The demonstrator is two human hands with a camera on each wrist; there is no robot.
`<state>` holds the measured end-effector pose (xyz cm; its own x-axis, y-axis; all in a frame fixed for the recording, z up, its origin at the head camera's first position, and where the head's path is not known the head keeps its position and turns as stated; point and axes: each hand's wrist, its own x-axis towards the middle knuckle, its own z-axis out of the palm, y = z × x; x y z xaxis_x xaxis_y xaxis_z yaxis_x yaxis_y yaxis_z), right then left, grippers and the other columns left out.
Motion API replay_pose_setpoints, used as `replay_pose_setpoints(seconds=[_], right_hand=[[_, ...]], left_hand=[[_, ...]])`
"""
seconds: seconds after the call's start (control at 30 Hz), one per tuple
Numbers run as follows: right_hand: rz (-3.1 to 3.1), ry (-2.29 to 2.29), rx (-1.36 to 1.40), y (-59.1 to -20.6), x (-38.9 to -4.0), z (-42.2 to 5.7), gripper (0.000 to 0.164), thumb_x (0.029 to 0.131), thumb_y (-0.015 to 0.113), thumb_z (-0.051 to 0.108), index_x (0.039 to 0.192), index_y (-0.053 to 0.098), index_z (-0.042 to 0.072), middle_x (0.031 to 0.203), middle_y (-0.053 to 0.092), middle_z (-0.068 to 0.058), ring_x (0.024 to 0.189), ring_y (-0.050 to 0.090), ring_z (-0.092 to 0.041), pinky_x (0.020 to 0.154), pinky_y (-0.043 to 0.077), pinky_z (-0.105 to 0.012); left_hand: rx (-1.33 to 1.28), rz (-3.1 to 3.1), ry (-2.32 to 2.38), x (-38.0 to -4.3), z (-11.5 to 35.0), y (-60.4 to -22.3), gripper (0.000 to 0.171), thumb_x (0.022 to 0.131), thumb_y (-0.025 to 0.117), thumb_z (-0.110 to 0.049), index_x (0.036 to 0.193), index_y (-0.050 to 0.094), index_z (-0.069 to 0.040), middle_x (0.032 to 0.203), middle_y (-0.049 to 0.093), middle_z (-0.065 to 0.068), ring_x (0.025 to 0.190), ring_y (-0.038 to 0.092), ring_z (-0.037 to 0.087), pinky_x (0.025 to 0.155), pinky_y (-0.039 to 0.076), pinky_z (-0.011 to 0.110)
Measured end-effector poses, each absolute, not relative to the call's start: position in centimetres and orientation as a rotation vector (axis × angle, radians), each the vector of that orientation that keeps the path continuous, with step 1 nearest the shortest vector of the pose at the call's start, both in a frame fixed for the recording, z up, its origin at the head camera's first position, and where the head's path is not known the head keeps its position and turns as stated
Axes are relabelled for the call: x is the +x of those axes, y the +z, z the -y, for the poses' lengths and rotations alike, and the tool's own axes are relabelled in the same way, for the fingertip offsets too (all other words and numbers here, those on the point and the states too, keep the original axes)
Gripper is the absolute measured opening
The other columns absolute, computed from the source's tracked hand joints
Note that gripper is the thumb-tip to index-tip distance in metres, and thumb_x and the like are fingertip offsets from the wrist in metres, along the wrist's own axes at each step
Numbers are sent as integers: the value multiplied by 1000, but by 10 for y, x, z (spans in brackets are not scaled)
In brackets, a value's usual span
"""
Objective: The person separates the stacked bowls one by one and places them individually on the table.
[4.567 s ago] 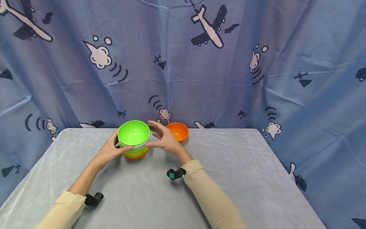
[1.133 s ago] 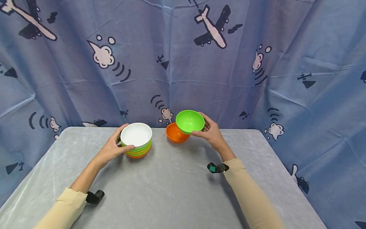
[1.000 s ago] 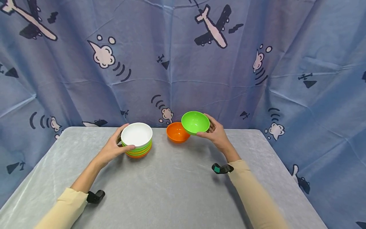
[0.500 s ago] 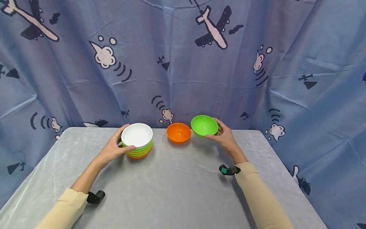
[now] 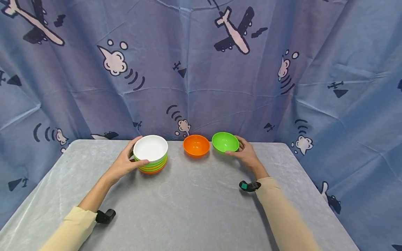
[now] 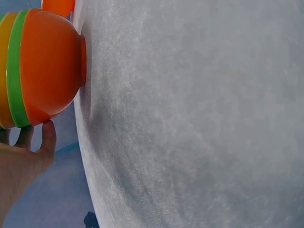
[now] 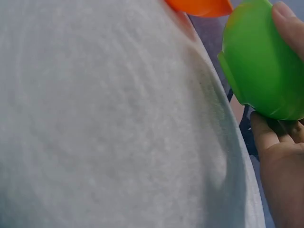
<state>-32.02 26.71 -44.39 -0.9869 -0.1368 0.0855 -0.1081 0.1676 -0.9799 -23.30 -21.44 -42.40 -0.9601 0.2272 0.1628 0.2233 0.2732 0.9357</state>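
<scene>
At the left of the table stands a stack of nested bowls (image 5: 153,167), a white bowl (image 5: 150,148) on top. My left hand (image 5: 123,164) grips the stack's left side, thumb in front and fingers behind. In the left wrist view the lowest bowl is an orange bowl (image 6: 53,66), its foot at the tabletop. My right hand (image 5: 248,155) holds a green bowl (image 5: 225,143) by its right side, thumb near the front rim. The right wrist view has this green bowl (image 7: 263,66) tilted close over the table, fingers beneath its side. A single orange bowl (image 5: 196,146) stands between stack and green bowl.
A grey cloth-covered table (image 5: 188,209) lies under everything. All the bowls are near its back edge. Behind that edge hangs a blue curtain (image 5: 201,69) with airplane prints.
My right hand has lifted the green bowl off the stack, uncovering the white one, carried it right past the orange bowl and lowered it. My left hand has stayed on the stack.
</scene>
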Motion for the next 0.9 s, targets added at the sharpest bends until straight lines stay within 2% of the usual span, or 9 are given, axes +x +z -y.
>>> replay_pose_setpoints(seconds=[0.2,0.63,0.9], right_hand=[[-2354,-1991,-234,-447,-318,-266,100,82,84,-1,160,22,0,162,25,-19,147,28,-31,114,31,-43],[-2390,-1950,-226,-457,-323,-266,99,81,86,2,159,25,0,161,27,-19,147,27,-33,114,31,-44],[-2419,-1854,-278,-452,-321,-268,102,84,84,5,161,18,0,163,22,-21,148,24,-33,116,27,-44]], left_hand=[[449,-2506,1836,-233,213,-425,94,91,80,-18,163,20,-21,163,22,14,148,20,41,111,27,65],[461,-2501,1850,-234,214,-426,94,91,80,-17,163,21,-22,163,22,14,148,21,41,110,28,64],[459,-2491,1855,-233,214,-426,96,90,80,-15,164,18,-19,163,21,15,148,18,41,111,25,65]])
